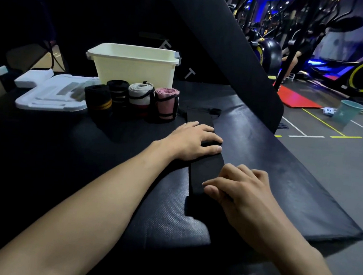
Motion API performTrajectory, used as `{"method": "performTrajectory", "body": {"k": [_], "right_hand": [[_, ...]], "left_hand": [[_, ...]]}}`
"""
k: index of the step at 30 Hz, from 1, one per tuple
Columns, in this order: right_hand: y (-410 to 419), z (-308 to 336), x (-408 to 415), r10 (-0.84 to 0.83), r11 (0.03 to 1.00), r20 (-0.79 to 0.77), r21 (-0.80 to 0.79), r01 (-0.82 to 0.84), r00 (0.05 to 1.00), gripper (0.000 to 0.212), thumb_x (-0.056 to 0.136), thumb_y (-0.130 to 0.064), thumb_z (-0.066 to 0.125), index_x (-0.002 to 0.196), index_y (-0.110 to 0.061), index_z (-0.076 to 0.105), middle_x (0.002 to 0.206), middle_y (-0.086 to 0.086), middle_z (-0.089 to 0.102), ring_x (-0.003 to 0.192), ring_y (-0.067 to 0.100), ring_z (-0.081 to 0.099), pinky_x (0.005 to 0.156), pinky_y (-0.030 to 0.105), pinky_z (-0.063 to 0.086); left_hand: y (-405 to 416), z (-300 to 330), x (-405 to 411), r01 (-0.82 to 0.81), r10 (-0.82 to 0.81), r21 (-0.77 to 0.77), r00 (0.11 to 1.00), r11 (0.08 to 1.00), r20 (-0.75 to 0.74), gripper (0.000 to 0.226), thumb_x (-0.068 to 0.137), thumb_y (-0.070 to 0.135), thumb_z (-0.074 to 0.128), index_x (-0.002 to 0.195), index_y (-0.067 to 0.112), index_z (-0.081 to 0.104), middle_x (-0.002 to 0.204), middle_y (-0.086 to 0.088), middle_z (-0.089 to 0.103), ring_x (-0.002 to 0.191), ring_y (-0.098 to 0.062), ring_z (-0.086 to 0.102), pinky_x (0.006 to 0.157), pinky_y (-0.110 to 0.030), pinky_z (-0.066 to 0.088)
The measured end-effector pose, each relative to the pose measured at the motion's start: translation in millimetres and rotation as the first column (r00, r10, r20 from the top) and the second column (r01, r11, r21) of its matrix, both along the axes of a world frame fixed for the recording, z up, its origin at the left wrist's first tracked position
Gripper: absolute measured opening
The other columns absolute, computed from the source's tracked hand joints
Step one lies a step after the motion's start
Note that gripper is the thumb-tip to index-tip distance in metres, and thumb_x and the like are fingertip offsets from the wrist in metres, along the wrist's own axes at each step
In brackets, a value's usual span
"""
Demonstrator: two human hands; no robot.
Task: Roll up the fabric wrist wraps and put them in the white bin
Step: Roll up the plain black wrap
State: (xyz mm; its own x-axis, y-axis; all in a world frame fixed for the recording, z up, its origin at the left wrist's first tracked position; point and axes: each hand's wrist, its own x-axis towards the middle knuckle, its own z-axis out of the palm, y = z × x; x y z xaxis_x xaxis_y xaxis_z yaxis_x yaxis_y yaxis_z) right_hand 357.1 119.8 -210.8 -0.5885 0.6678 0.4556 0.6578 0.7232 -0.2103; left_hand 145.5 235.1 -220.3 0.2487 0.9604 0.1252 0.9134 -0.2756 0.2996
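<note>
Nearest the camera, the right hand (243,192) rests on the near part of a long black wrist wrap (205,174) that lies flat along the dark padded surface (281,177). Its fingers are curled, with the thumb and forefinger tips pressed onto the strip; whether they pinch the fabric or only press it cannot be told. A little farther along the same strip, the left hand (194,141) lies palm down with fingers straight and loosely spread, pressing the wrap against the surface. The strip runs on past that hand toward its far end, where a thin loop (215,111) lies on the padding.

Beyond the left hand and to its left, four rolled wraps stand upright in a row, touching one another: a black roll with a yellow stripe (98,97), a black roll with faint bands (117,93), a pale grey roll (140,97) and a pink roll (166,102). To the left of the row lies a white lid (49,96), flat on the surface. Just behind the rolls stands the white bin (134,66), open at the top; its inside cannot be seen from this angle.

A broad black padded panel (227,45) slants up across the right of the surface. Past it, on the grey floor, lie a red mat (296,98) and a pale green bucket (347,111), with exercise machines farther back under blue light
</note>
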Motion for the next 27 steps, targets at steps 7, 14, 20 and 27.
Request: {"method": "performTrajectory", "body": {"k": [7, 14, 20, 27], "right_hand": [[0, 7, -10, -0.007, 0.999, -0.069, -0.045, 0.003, 0.998, 0.019, 0.09, -0.049, 0.051, 0.105, -0.039, 0.056, 0.095, -0.022, 0.054, 0.091, 0.005, 0.053, 0.081, 0.035, 0.037], [-4, 6, -7, 0.086, 0.986, -0.038, 0.144, -0.08, 0.996, 0.02, 0.095, -0.045, 0.055, 0.087, -0.029, 0.065, 0.086, -0.013, 0.059, 0.074, 0.014, 0.055, 0.068, 0.033, 0.041], [-5, 2, 10, 0.104, 0.99, 0.016, 0.093, -0.105, 0.994, 0.038, 0.083, -0.056, 0.065, 0.112, -0.033, 0.071, 0.11, -0.017, 0.06, 0.093, 0.011, 0.061, 0.077, 0.031, 0.047], [2, 0, 5, 0.081, 0.994, 0.043, 0.073, -0.084, 0.996, 0.042, 0.087, -0.044, 0.06, 0.127, -0.034, 0.067, 0.116, -0.014, 0.061, 0.099, 0.013, 0.061, 0.076, 0.035, 0.05]], "left_hand": [[-4, 4, -1, -0.039, 0.034, 0.073, 0.997, 0.997, 0.073, 0.05, 0.084, 0.077, 0.056, 0.125, 0.05, 0.061, 0.138, 0.02, 0.052, 0.13, -0.017, 0.043, 0.108, -0.047, 0.041], [-2, 0, -4, -0.05, 0.043, 0.059, 0.992, 0.997, 0.117, 0.069, 0.071, 0.091, 0.043, 0.124, 0.051, 0.064, 0.137, 0.022, 0.055, 0.131, -0.013, 0.047, 0.105, -0.048, 0.047], [-7, 9, -6, 0.005, 0.006, -0.137, 0.997, 0.991, 0.083, 0.063, 0.092, 0.075, 0.047, 0.149, 0.051, 0.043, 0.169, 0.008, 0.023, 0.158, -0.02, 0.006, 0.128, -0.046, 0.011], [0, 4, 0, 0.014, -0.018, -0.113, 0.999, 0.994, -0.035, 0.036, 0.099, 0.067, 0.033, 0.134, 0.062, 0.041, 0.167, 0.008, 0.023, 0.157, -0.028, 0.006, 0.127, -0.049, 0.007]]}}
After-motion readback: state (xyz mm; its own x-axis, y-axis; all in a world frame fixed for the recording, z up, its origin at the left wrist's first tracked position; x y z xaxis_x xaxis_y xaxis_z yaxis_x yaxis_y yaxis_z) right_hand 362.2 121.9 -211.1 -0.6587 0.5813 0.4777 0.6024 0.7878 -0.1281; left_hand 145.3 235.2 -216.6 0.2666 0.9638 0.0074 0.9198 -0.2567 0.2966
